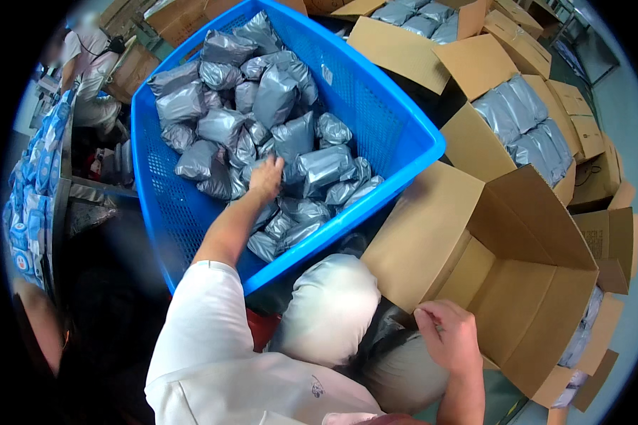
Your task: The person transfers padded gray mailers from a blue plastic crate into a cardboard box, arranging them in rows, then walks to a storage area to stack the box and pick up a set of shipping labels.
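My left hand [266, 178] reaches into a large blue plastic basket [397, 120], its fingers bent and closed on a grey plastic-wrapped package [254, 170]. Many similar wrapped packages [275, 95] lie heaped around it, shiny and lumpy. At the lower right, my right hand [452, 334] is raised with its fingers curled in, and I see nothing in it. It is beside the near corner of an open cardboard box [521, 290], whose visible inside is bare cardboard. One wide flap [422, 234] of that box folds out toward the basket.
Behind the box, another open carton [475, 138] holds grey packages stacked in rows. More cartons [521, 49] crowd the far right. My knees [329, 308] are between basket and box. Blue-and-white packs [39, 191] lie along the left; another person [92, 71] is beyond them.
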Tool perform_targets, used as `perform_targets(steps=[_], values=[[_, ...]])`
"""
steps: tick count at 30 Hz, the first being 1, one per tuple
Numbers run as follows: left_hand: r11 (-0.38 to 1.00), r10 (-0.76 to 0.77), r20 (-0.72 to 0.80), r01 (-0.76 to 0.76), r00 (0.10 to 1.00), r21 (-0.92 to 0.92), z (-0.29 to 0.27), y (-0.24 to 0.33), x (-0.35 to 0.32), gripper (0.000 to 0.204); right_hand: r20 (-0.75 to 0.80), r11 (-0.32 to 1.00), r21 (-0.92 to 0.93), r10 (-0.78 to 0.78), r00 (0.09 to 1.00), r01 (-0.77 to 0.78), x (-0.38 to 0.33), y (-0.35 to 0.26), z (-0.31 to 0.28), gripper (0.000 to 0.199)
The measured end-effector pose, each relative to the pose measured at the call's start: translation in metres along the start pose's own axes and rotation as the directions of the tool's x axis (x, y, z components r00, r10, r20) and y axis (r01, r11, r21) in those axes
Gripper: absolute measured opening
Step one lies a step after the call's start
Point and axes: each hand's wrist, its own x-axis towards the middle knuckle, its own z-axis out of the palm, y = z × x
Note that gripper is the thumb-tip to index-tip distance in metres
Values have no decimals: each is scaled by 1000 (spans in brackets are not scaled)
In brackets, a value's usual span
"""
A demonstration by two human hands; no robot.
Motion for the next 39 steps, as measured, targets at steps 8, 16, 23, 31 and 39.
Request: perform_targets(steps=[8, 16, 23, 31, 39], values=[[707, -248, -378, -101, 892, -700, -124, -15, -23, 91, -96, 976, 5, -215, 972, 217, 27, -18, -13, 46], [-379, 412, -683, -569, 602, -730, -331, 110, -104, 72, -108, 713, 617, -342, 933, 333, 141, -97, -58, 112], [735, 192, -198, -275, 961, -619, -138, 109, 53, 68, -355, 547, 808, 154, 922, 220, 63, 47, -80, 78], [995, 48, 278, -72, 959, 75, 40, 106, 111, 132, -172, 202, 979, 894, 413, -29, -89, 194, -62, 59], [716, 308, 495, 145, 813, -683, -50, 49, 81, 66, -112, 294, 767, 937, 331, -570, -86, 215, -44, 66]])
